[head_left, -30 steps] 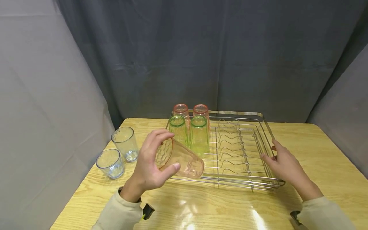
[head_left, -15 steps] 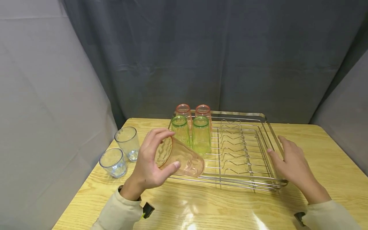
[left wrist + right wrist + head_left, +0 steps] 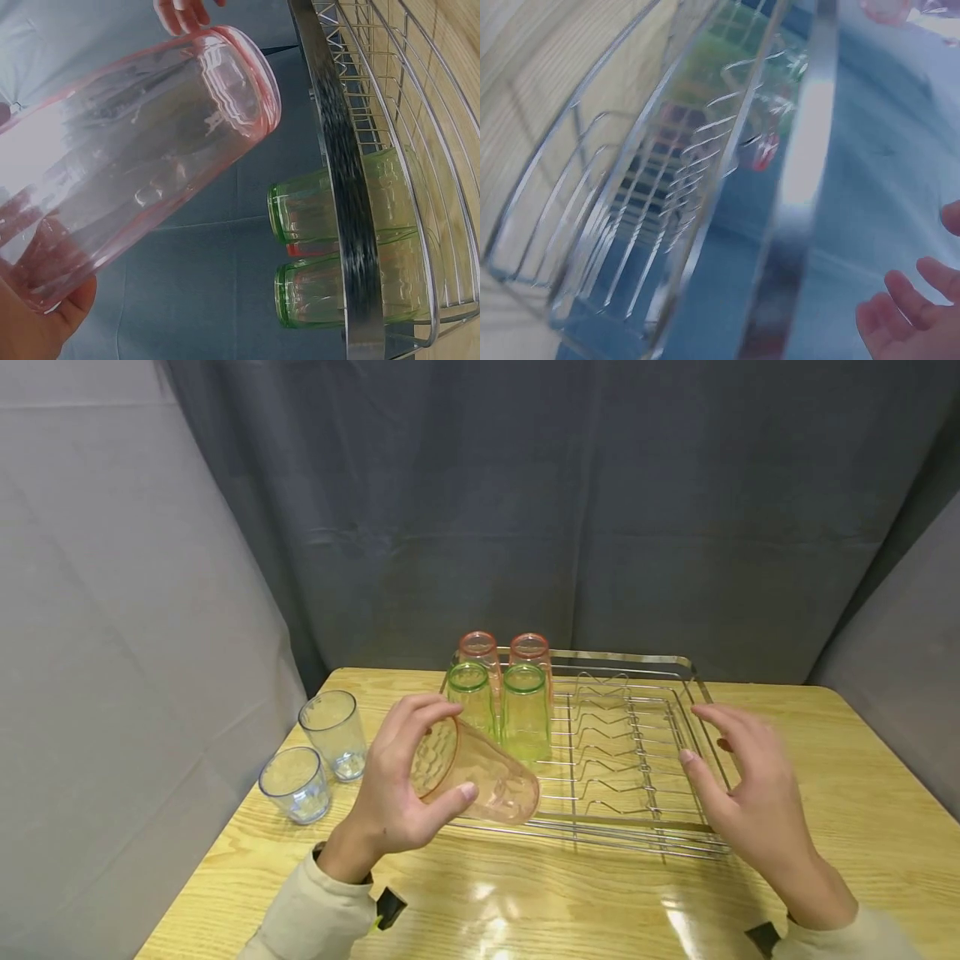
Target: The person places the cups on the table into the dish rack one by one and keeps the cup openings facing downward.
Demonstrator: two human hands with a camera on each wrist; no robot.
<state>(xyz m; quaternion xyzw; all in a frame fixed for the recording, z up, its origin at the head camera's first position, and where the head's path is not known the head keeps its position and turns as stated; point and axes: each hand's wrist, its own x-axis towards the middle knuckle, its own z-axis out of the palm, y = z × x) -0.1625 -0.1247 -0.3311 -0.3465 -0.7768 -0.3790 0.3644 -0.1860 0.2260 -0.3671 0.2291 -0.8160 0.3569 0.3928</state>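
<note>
My left hand (image 3: 401, 781) grips a pink-orange drinking glass (image 3: 491, 781) near its mouth, thumb on one side and fingers on the other. The glass tilts over the rack's front left corner, its base pointing right; the left wrist view shows this pink glass (image 3: 142, 142) close up. My right hand (image 3: 757, 793) is held above the right side of the wire dish rack (image 3: 637, 818), fingers spread with nothing between them. Two green glasses (image 3: 525, 718) stand upside down at the rack's left, with two pink-red glasses (image 3: 529, 647) upside down behind them.
Left of my left hand, two clear blue-tinted glasses (image 3: 330, 727) stand mouth up on the wooden table (image 3: 585, 902), one shorter than the other. Wire plate holders (image 3: 600, 752) fill the rack's middle. A dark curtain (image 3: 525, 510) hangs behind the table.
My right hand has let go of the rack's right rim and lifted, shifting inward over it. My left hand keeps the pink-orange glass at nearly the same spot and tilt.
</note>
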